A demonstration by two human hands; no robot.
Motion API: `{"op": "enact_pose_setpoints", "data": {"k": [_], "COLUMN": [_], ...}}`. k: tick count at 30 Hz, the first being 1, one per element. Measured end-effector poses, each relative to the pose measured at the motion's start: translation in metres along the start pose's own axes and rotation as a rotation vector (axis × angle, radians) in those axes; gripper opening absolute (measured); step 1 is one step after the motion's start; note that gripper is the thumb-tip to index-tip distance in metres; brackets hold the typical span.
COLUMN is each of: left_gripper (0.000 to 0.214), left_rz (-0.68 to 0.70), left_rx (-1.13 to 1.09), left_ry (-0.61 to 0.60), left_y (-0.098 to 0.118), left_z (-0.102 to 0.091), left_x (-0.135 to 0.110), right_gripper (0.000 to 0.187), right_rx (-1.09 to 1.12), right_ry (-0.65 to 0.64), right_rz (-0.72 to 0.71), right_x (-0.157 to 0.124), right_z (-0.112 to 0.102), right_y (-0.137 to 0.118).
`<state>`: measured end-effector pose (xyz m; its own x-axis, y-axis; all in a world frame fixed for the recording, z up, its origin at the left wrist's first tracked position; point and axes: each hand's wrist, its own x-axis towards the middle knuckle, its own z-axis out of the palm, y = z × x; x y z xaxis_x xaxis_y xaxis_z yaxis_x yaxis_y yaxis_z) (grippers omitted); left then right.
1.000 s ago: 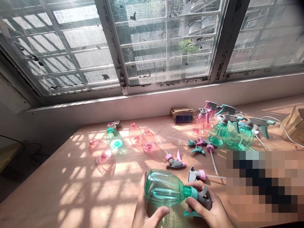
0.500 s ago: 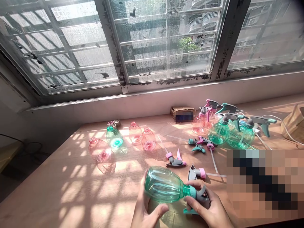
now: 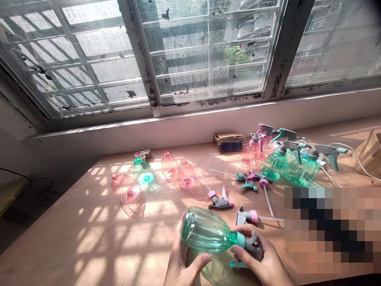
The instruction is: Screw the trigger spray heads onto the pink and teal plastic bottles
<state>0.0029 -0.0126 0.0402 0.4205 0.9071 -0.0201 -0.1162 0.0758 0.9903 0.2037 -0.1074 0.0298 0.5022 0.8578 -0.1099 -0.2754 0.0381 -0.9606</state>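
Observation:
A clear green spray bottle (image 3: 205,230) lies on its side between my hands, its base to the left and its neck to the right. My left hand (image 3: 186,262) is around the base end, thumb along the near side. At the neck, my right hand (image 3: 256,254) grips the grey and teal trigger sprayer (image 3: 241,240), with thumb and fingers on its teal collar. The sprayer's collar sits on the bottle's neck; whether it is fully screwed on I cannot tell. Just beyond lie a pink and grey spray head (image 3: 220,200) and another pink-collared spray head (image 3: 245,217).
Open pink bottles (image 3: 187,174) and a green bottle (image 3: 143,171) stand at the back left. Loose spray heads (image 3: 248,180) lie mid-table. Several bottles with sprayers, such as a green one (image 3: 274,165), stand back right near a small cardboard box (image 3: 229,143) and a brown paper bag (image 3: 369,155).
Hardly anything differs. The green bottle has turned slightly about its length in my hands, and its base end sits a touch higher.

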Motion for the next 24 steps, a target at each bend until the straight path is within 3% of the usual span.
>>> {"op": "enact_pose_setpoints", "data": {"k": [24], "left_gripper": [0.086], "left_rz": [-0.027], "left_rx": [-0.015], "left_ry": [-0.014], "left_y": [0.0026], "left_z": [0.0028], "left_x": [0.0013], "right_gripper": [0.05], "right_rx": [0.057], "right_ry": [-0.047], "right_rz": [0.009], "right_x": [0.0009], "right_z": [-0.0005], "right_y": [-0.0044]}}
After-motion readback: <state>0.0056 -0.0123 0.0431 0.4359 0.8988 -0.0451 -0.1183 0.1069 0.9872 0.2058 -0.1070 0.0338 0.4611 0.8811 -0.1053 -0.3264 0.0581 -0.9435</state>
